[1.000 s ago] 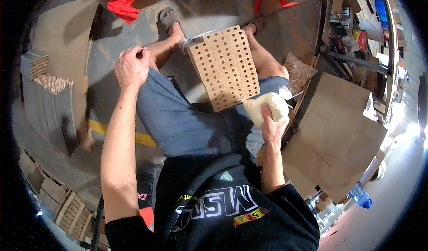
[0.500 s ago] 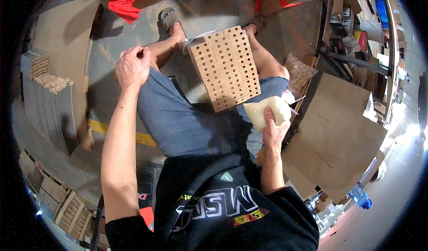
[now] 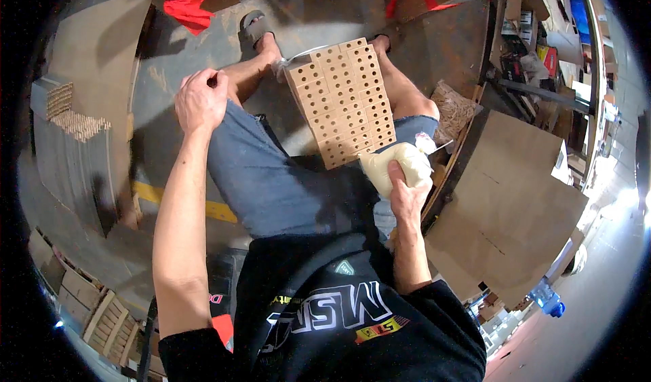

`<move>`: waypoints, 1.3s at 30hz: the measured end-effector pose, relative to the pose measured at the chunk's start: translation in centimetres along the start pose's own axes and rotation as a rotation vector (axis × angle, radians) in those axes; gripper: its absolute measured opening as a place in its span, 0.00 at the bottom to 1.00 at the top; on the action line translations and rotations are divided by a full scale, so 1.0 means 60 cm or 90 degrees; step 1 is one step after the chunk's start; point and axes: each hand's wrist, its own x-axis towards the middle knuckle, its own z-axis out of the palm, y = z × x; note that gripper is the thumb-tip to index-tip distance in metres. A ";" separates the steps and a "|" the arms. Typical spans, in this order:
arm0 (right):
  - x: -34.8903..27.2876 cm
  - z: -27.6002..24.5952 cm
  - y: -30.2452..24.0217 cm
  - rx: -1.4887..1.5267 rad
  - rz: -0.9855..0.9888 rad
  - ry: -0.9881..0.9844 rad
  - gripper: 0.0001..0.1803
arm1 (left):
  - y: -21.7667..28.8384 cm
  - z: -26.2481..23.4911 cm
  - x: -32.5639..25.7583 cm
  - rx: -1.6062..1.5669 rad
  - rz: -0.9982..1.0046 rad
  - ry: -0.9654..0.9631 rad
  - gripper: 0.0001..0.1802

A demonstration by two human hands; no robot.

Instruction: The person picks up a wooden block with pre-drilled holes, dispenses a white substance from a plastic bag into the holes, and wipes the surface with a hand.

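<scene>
My right hand [image 3: 407, 195] squeezes a soft, cream-filled plastic bag [image 3: 405, 159], its thumb pressed along the top. The bag's narrow end points left and meets the lower right edge of a stack of wooden blocks [image 3: 346, 104]. Rows of round holes cover the face of these tan blocks, which stand together between my legs. On my left knee rests my left hand [image 3: 201, 100], with fingers curled and nothing visible in it; its fingertips are hidden.
Beyond my right knee sits a clear bag of small wooden dowels [image 3: 456, 107]. A large brown board [image 3: 512, 199] lies at the right. Grey panels [image 3: 74, 165] stand at the left. Boxes with red cloth [image 3: 190, 12] are at the far side, shelving [image 3: 542, 90] at far right.
My right hand and the bag have shifted slightly left and up, bringing the bag's narrow end over the blocks' edge. The left hand stays on the knee.
</scene>
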 end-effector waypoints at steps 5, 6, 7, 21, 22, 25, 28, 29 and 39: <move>0.003 0.002 0.004 -0.058 0.013 0.000 0.26 | 0.002 -0.001 -0.001 -0.008 0.007 0.008 0.15; 0.004 0.003 0.006 -0.058 0.013 0.000 0.26 | 0.001 0.000 0.000 -0.008 0.007 0.008 0.15; 0.005 0.004 0.010 -0.050 0.015 0.003 0.26 | -0.001 0.001 0.000 -0.008 0.008 0.004 0.15; 0.007 -0.047 0.010 0.694 0.268 0.018 0.32 | 0.007 -0.009 0.002 0.011 -0.009 -0.043 0.16; 0.009 -0.054 -0.005 0.810 0.284 -0.025 0.33 | 0.007 -0.009 0.001 0.018 -0.012 -0.037 0.16; 0.025 -0.080 0.016 1.107 0.212 -0.428 0.37 | 0.016 -0.012 -0.001 0.029 -0.021 -0.030 0.16; 0.018 -0.075 0.023 1.229 0.186 -0.559 0.42 | 0.016 -0.015 -0.008 0.023 -0.014 -0.004 0.15; 0.012 -0.075 0.028 1.258 0.168 -0.584 0.45 | 0.017 -0.012 -0.008 0.029 -0.006 0.005 0.15; -0.018 -0.069 0.061 1.176 0.151 -0.546 0.29 | 0.003 0.016 -0.017 -0.088 0.040 0.053 0.14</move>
